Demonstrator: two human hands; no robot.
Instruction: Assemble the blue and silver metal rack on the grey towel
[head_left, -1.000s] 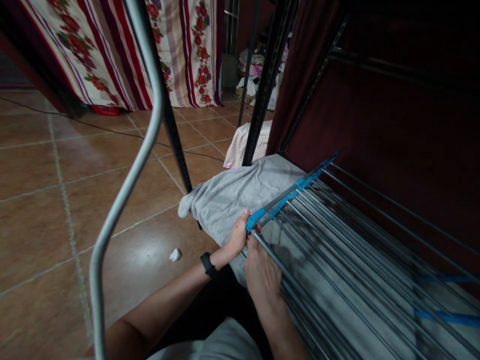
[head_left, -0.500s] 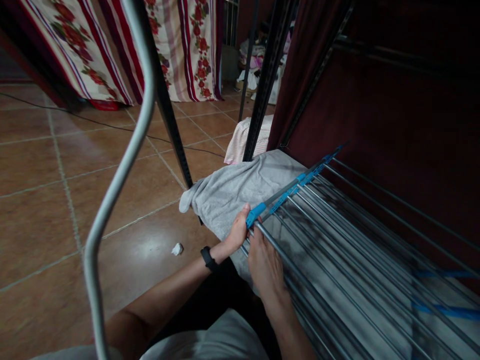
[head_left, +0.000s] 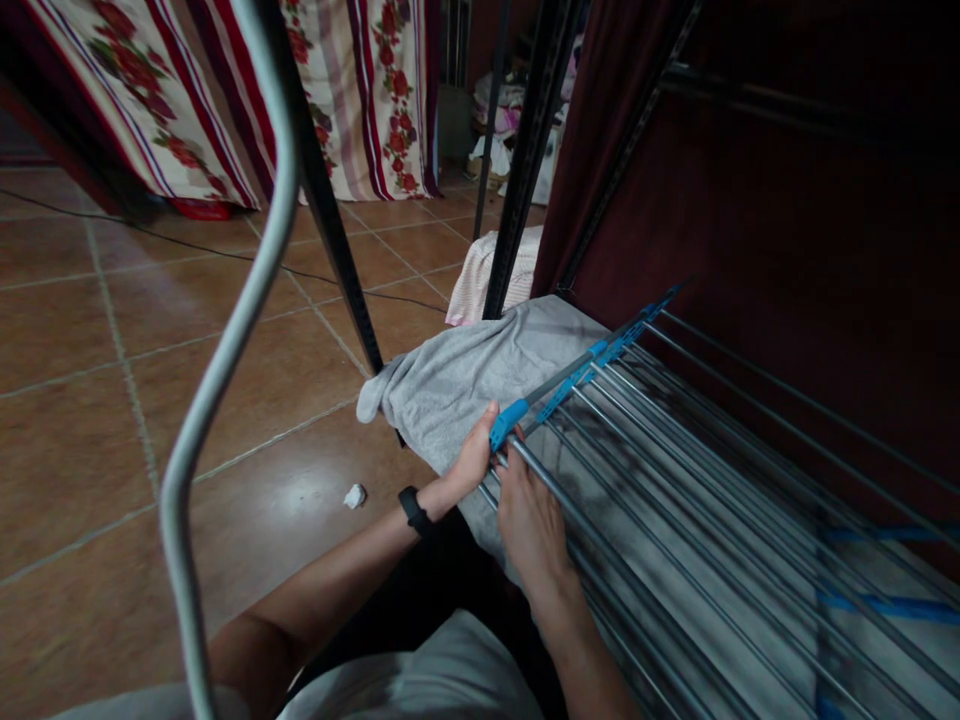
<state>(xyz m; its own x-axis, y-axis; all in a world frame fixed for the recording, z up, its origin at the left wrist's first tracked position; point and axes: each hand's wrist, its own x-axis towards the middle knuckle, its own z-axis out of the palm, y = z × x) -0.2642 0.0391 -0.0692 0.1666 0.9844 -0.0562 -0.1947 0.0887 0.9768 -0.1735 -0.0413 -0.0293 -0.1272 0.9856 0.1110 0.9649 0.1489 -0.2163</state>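
A metal drying rack (head_left: 637, 430) with grey rods and blue plastic joints lies over a grey blanket (head_left: 480, 365). My left hand (head_left: 474, 455), with a black band on its wrist, is closed around the rack's near corner, thumb against the blue corner joint (head_left: 510, 420). Just to its right, my right hand (head_left: 531, 505) grips the rack at the same corner, beside the end of a thick rod. Its fingertips are partly hidden under the rods.
A bent grey metal tube (head_left: 225, 380) rises close on the left. Black slotted posts (head_left: 341, 250) stand at the bed's end. A crumpled white scrap (head_left: 355, 496) lies on the tiled floor (head_left: 82, 440). Behind hang a flowered curtain (head_left: 345, 100) and a dark red cloth (head_left: 750, 200).
The view has shifted very slightly. Both hands keep their hold at the rack's corner, and the rack lies as before.
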